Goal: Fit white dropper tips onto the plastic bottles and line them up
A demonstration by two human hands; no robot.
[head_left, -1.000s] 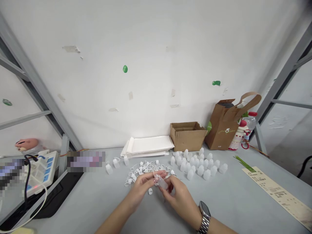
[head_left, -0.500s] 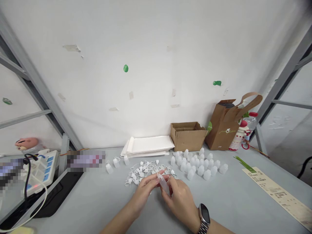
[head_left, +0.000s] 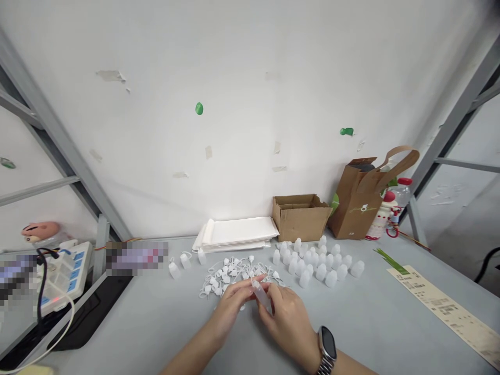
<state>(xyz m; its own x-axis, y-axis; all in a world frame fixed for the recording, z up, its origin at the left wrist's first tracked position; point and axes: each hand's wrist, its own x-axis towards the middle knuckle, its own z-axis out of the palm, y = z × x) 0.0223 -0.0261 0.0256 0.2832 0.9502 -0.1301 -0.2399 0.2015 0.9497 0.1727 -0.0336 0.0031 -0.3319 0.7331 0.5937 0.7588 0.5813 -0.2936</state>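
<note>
Compared with a second back, the little see-through plastic bottle has swung from lying almost flat to a steep tilt, narrow end up and to the left. It's barely moved over the last half second though.

It's up off the worktop, held between both hands just above the table. The left hand has its fingers curled and pressed together, with the fingertips on the bottle near the narrow end. The right hand is pinching the lower part between thumb and fingers. Neither hand is spread. There's a watch on the right wrist.

Right in front of the hands, almost under the left fingertips, is a messy pile of white caps with loop straps. Just right of that sit loose rows of frosted bottles, all standing upright. Three small bottles stand off to the left of the pile.

Behind all that, against the wall, are a stack of white mailers, an open cardboard box and a brown paper bag. A long printed paper strip lies on the right.
</note>
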